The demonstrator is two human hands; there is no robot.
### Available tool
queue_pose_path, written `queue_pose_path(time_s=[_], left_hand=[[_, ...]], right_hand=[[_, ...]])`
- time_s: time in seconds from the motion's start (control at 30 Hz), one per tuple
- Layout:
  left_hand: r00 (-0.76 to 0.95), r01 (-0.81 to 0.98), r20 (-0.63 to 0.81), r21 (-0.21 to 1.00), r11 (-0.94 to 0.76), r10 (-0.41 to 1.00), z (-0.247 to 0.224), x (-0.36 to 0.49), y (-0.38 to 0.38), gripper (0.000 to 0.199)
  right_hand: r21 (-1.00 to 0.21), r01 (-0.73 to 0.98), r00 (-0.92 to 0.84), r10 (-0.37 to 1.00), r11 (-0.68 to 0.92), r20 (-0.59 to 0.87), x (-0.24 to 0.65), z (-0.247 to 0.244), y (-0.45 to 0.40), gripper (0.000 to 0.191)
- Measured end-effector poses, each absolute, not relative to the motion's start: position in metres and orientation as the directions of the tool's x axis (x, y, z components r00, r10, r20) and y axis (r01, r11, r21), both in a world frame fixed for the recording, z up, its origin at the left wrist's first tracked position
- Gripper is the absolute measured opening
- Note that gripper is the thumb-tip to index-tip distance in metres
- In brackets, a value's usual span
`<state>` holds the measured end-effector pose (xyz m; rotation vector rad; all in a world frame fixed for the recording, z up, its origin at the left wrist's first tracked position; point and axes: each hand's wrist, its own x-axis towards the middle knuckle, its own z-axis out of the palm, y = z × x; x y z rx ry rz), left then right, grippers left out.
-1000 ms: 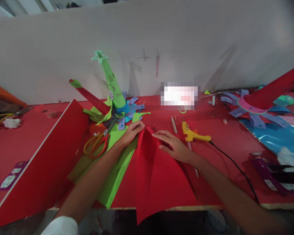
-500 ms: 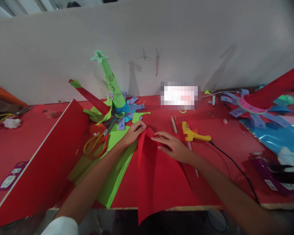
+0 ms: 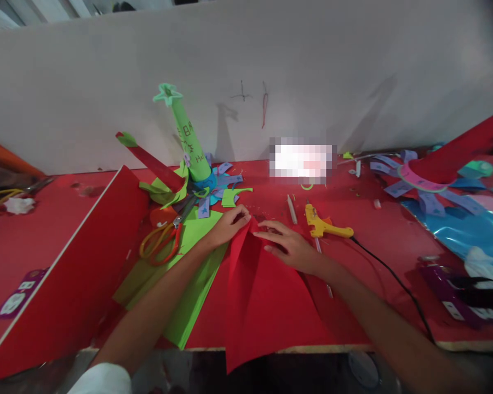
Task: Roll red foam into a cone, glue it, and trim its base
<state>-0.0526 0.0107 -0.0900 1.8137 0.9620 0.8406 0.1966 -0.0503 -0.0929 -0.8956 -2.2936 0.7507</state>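
A large red paper sheet (image 3: 271, 306) is bent into a loose cone shape, its narrow end pointing away from me and its wide end hanging over the table's front edge. The tip is pinched between thumb and fingers of my left hand (image 3: 230, 225), which is closed on it. My right hand (image 3: 290, 246) lies over the sheet's upper right side, fingers stretched and apart, fingertips touching the paper near the tip. Beneath my left forearm lies a stack of green paper sheets (image 3: 195, 306). Scissors with orange handles (image 3: 161, 243) rest on the stack's left side.
A yellow glue gun (image 3: 326, 225) with a black cord lies right of my hands, near a glue stick (image 3: 292, 209). Green (image 3: 191, 145) and red paper cones (image 3: 158, 164) stand behind on the left. A red board (image 3: 78, 273) leans at left; blue film (image 3: 456, 230) lies right.
My left hand has shifted slightly right with the sheet's tip, toward my right hand. The sheet's left edge now slants more, and its lower corner has moved left. My right hand stays nearly still.
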Motion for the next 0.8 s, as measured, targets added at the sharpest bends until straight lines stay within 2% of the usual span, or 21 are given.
queue_pose_path(time_s=[0.17, 0.4, 0.57, 0.8], left_hand=[[0.397, 0.161, 0.141, 0.962, -0.220, 0.907, -0.094, -0.055, 0.017, 0.035], [0.343, 0.036, 0.150, 0.984, -0.172, 0.927, -0.096, -0.057, 0.020, 0.041], [0.314, 0.037, 0.143, 0.986, -0.162, 0.939, -0.094, -0.057, 0.018, 0.041], [0.339, 0.102, 0.179, 0.969, -0.225, 0.924, -0.092, -0.056, 0.016, 0.041]], right_hand=[[-0.671, 0.401, -0.627, 0.721, 0.623, 0.296, 0.193, -0.094, -0.052, 0.041], [-0.705, 0.334, -0.537, 0.741, 0.626, 0.403, 0.183, -0.093, -0.053, 0.039], [-0.746, 0.267, -0.495, 0.751, 0.610, 0.437, 0.178, -0.090, -0.052, 0.036], [-0.796, 0.264, -0.525, 0.773, 0.545, 0.356, 0.173, -0.098, -0.051, 0.039]])
